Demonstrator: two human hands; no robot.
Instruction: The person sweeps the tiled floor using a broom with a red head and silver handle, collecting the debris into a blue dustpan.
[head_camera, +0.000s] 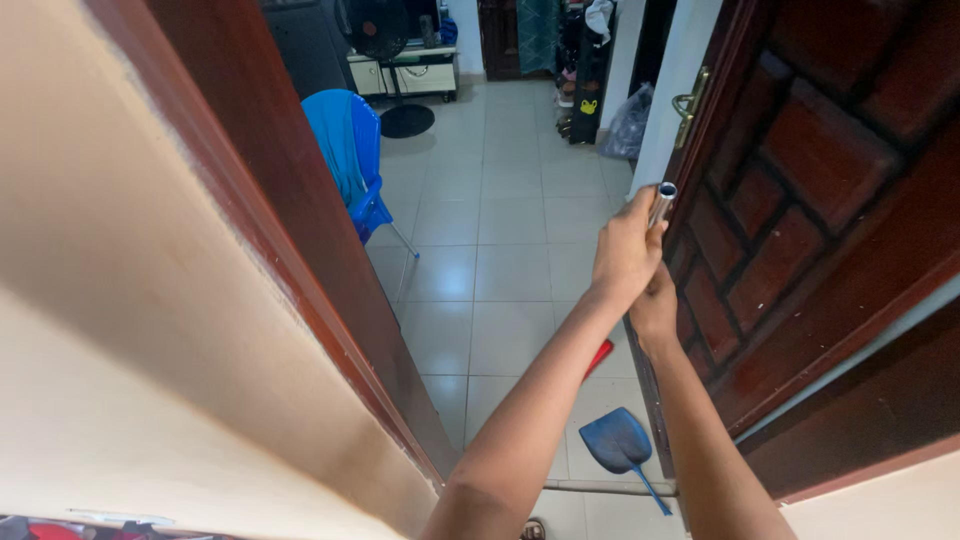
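Observation:
Both my hands grip a silver metal pole (662, 203) that stands nearly upright in a doorway. My left hand (625, 250) is wrapped around it just under its open top end. My right hand (655, 312) holds it lower down, right below the left. A red part (598, 357) shows beneath my forearm, in line with the pole; the pole's lower length is hidden by my arms. A blue dustpan (615, 440) with a long handle lies on the tiled floor below my hands.
A dark red panelled door (810, 200) with a brass handle (688, 105) stands open at the right. The door frame (300, 230) and a cream wall fill the left. Beyond are a blue plastic chair (350, 150), a standing fan (385, 40), a shoe rack and a grey bag.

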